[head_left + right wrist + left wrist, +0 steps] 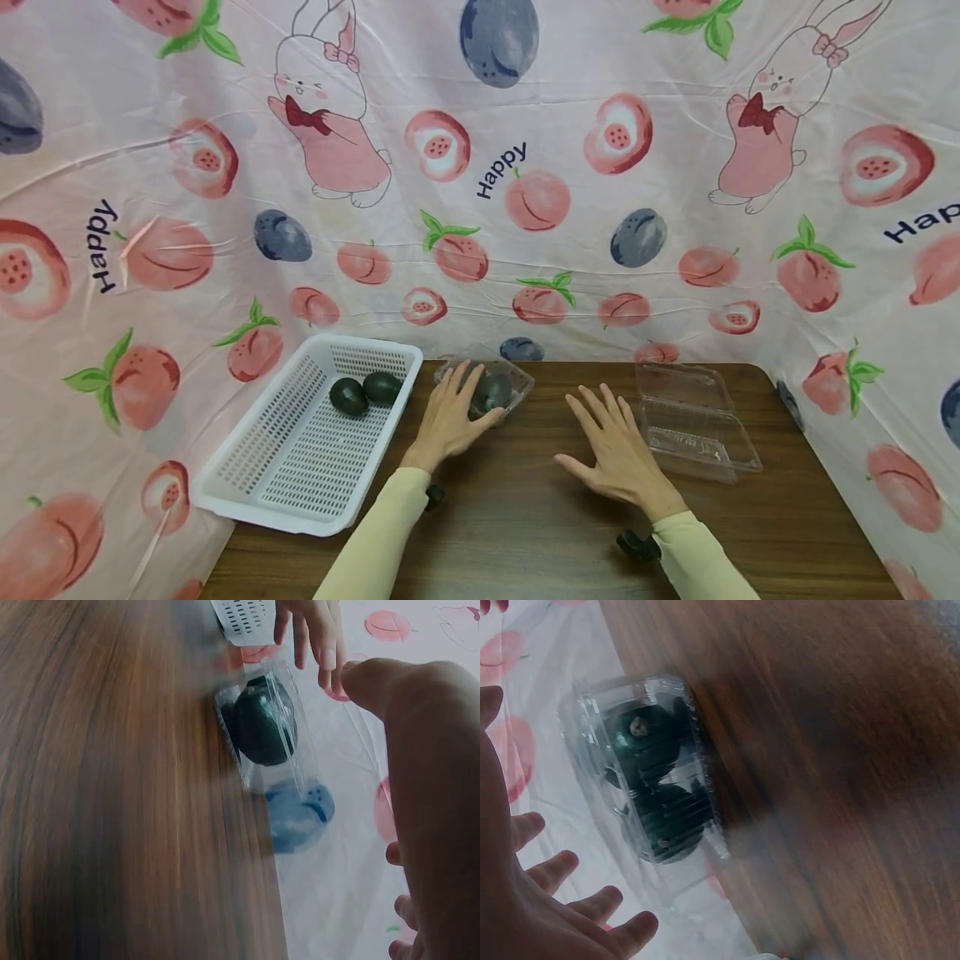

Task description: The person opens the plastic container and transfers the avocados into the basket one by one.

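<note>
A clear plastic clamshell box [521, 382] with dark green avocados [495, 392] inside stands at the back of the table. In the left wrist view its lid looks down over two avocados [651, 742]. My left hand [447, 421] is over the near left side of this box, fingers spread and straight; the left wrist view shows the fingers apart from the plastic. To the right of the box my right hand [618, 454] hovers above the table with fingers spread, holding nothing.
On the left stands a white perforated basket [300, 467] with two avocados [348, 397] near its right wall. Another clear clamshell box [690, 429], its lid open, lies at the right. A fruit-print cloth [540, 242] hangs behind the wooden table [510, 533].
</note>
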Tool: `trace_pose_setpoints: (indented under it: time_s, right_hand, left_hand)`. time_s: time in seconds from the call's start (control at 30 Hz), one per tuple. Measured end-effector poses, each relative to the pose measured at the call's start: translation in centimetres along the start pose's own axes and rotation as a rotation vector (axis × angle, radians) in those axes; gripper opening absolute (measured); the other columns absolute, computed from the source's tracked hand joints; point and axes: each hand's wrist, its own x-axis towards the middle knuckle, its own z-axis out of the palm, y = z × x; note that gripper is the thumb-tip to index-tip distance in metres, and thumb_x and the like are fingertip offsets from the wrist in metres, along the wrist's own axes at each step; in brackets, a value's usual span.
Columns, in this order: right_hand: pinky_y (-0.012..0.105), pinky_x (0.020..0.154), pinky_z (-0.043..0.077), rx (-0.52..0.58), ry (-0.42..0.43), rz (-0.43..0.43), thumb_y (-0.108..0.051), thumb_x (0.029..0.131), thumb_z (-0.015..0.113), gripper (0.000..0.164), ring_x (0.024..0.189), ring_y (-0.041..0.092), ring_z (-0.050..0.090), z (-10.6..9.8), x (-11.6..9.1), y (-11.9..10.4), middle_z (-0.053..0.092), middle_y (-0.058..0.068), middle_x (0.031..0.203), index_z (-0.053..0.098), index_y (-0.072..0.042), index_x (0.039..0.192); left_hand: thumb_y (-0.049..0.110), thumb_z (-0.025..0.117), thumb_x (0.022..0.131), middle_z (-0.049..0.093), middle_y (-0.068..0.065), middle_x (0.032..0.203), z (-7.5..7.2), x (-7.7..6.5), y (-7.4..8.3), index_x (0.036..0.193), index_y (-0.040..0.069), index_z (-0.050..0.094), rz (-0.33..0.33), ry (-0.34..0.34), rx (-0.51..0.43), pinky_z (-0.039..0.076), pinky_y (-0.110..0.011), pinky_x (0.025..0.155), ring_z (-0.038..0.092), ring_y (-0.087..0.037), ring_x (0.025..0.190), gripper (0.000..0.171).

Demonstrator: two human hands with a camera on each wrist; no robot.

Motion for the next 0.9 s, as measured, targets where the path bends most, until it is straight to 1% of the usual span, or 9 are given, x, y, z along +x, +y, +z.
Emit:
trace_pose_setpoints:
  time_s: [0.2, 0.27, 0.47, 0.6, 0.77, 0.9]
  right_hand:
    - [0.078, 0.134, 0.029, 0.01, 0.009, -0.027, -0.058, 0.096, 0.081, 0.099, 0.17, 0.056, 0.031, 1.1, 1.5, -0.9, 0.043, 0.022, 0.18, 0.042, -0.012, 0.175]
    - [0.078, 0.134, 0.03, 0.014, 0.008, -0.032, -0.058, 0.096, 0.082, 0.099, 0.169, 0.056, 0.032, 1.4, 2.0, -1.2, 0.044, 0.022, 0.179, 0.043, -0.011, 0.174]
    - [0.078, 0.133, 0.03, 0.027, -0.012, -0.03, -0.059, 0.098, 0.08, 0.097, 0.17, 0.056, 0.031, 2.5, 3.3, -1.7, 0.043, 0.023, 0.179, 0.044, -0.01, 0.174]
    - [0.079, 0.132, 0.031, 0.056, -0.003, -0.031, -0.057, 0.099, 0.079, 0.095, 0.169, 0.058, 0.031, 3.4, 4.2, -2.0, 0.043, 0.025, 0.179, 0.045, -0.009, 0.172]
    - [0.08, 0.132, 0.03, 0.084, -0.016, -0.019, -0.058, 0.101, 0.077, 0.093, 0.169, 0.058, 0.03, 4.7, 5.0, -2.3, 0.041, 0.026, 0.179, 0.045, -0.007, 0.172]
    - [0.079, 0.133, 0.029, 0.104, -0.043, 0.014, -0.06, 0.102, 0.074, 0.094, 0.17, 0.057, 0.028, 5.4, 5.5, -2.6, 0.039, 0.026, 0.18, 0.042, -0.008, 0.174]
  left_hand:
    - [0.063, 0.07, 0.105, 0.032, -0.02, 0.185, 0.4, 0.8, -0.8, 0.177, 0.017, 0.039, -0.018, 0.035, 0.004, 0.032, -0.077, 0.133, 0.028, -0.055, 0.171, 0.091]
    - [0.063, 0.069, 0.106, 0.032, -0.021, 0.185, 0.4, 1.0, -1.1, 0.177, 0.016, 0.039, -0.031, 0.04, 0.001, 0.032, -0.077, 0.133, 0.028, -0.055, 0.171, 0.09]
    - [0.064, 0.068, 0.106, 0.029, -0.021, 0.186, 0.3, 1.8, -1.3, 0.177, 0.015, 0.038, -0.076, 0.019, -0.017, 0.028, -0.079, 0.134, 0.021, -0.054, 0.174, 0.091]
    - [0.065, 0.068, 0.106, 0.027, -0.021, 0.187, 0.3, 2.2, -1.5, 0.177, 0.015, 0.038, -0.095, 0.01, -0.023, 0.026, -0.078, 0.136, 0.019, -0.053, 0.175, 0.092]
    - [0.064, 0.068, 0.106, 0.028, -0.021, 0.187, 0.4, 2.4, -1.9, 0.176, 0.014, 0.039, -0.107, 0.008, -0.01, 0.027, -0.077, 0.136, 0.022, -0.055, 0.173, 0.091]
    - [0.064, 0.067, 0.107, 0.028, -0.023, 0.186, 0.5, 2.6, -2.3, 0.176, 0.012, 0.039, -0.111, 0.006, -0.002, 0.028, -0.078, 0.135, 0.024, -0.055, 0.172, 0.09]
